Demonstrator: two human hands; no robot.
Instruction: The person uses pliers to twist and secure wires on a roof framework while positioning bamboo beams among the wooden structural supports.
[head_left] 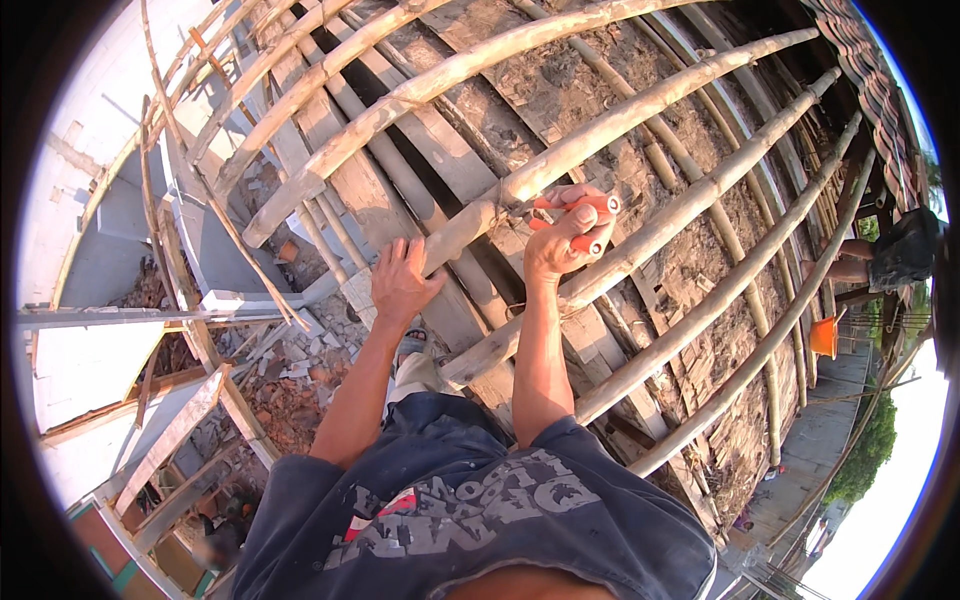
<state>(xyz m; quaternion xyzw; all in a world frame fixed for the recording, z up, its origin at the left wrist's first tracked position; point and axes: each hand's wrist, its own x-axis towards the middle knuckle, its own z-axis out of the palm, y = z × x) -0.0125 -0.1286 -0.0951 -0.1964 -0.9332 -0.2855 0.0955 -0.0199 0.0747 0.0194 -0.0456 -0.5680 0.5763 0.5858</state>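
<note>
My right hand [555, 250] is wrapped round a pair of pliers with orange handles [606, 204]. The jaws point left, toward a wire tie around a round wooden pole [620, 120], though the hand partly hides them. My left hand [399, 284] lies with its fingers spread, beside and against the lower left end of that same pole and over the planks. It holds nothing. Just right of my right hand runs another long pole [680, 215], also tied with wire near its lower end.
Several more poles cross the roof frame over weathered boards [385, 205], with dark gaps between them. Broken brick and rubble [290, 400] lie far below at left. At right, an orange bucket [824, 337] hangs near another person's bare legs [850, 262]. Roof tiles [870, 70] edge the upper right.
</note>
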